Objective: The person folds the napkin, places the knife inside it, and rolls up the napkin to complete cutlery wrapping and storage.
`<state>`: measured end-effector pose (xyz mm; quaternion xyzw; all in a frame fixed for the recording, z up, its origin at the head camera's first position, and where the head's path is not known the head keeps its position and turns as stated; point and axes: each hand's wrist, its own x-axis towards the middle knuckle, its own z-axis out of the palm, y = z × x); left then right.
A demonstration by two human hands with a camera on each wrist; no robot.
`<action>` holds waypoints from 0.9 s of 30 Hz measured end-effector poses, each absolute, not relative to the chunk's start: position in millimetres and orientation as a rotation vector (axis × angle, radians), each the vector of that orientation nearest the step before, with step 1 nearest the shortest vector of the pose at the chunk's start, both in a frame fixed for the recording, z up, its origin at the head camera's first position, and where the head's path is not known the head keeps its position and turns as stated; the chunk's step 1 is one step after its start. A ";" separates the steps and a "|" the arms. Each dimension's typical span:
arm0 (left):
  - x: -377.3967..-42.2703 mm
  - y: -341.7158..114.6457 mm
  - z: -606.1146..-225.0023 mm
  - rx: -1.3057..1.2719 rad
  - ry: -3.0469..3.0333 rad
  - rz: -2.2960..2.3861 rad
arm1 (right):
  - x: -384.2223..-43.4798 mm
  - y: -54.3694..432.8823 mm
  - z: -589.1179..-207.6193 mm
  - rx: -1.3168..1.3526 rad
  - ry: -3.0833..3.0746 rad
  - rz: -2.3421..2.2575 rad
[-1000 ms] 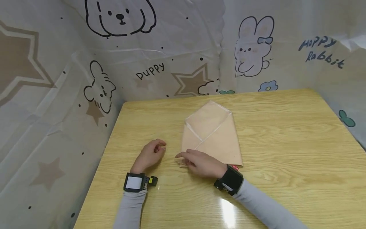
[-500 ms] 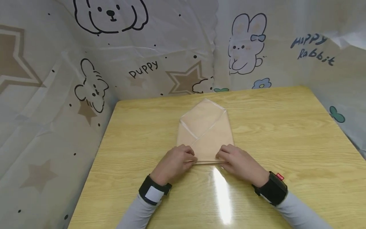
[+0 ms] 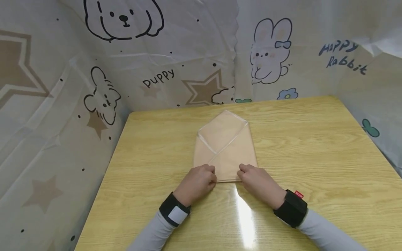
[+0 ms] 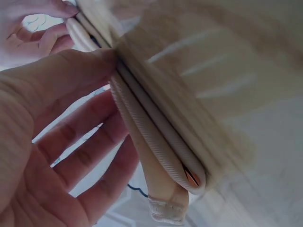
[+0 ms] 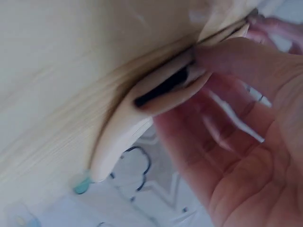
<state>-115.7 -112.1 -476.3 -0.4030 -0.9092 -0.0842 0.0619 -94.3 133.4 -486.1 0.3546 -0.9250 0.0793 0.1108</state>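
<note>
A folded peach cloth [image 3: 227, 150] with pale trim lies on the table, pointed at the far end like an envelope. My left hand [image 3: 197, 183] pinches its near edge toward the left corner, and my right hand [image 3: 261, 184] grips the same edge toward the right. From the left wrist, the stacked folds of the cloth [image 4: 156, 132] show between thumb and fingers, with a small orange and black patch at one end. In the right wrist view, the thumb presses the edge of the cloth [image 5: 123, 123], where a dark gap opens between layers.
The wood-grain table [image 3: 314, 146] reaches out on both sides of the cloth. A white sheet [image 3: 194, 35] printed with cartoon animals and stars hangs along the back and sides. Each forearm wears a black wrist strap, such as the right strap [image 3: 290, 208].
My left hand has come rightward from the bare table to the cloth. My right hand has moved from the near left corner to the right side. Both have curled more tightly on the edge.
</note>
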 end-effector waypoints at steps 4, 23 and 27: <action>-115.8 -105.1 -476.5 -1.213 -2.735 -0.091 | -89.0 122.5 -488.4 1.043 -2.657 -0.039; -116.0 -108.4 -473.6 -1.184 -2.726 -0.121 | -121.5 137.1 -472.2 1.159 -2.824 0.458; -118.1 -107.2 -473.6 -1.187 -2.710 -0.060 | -130.7 143.3 -467.5 1.177 -2.885 0.586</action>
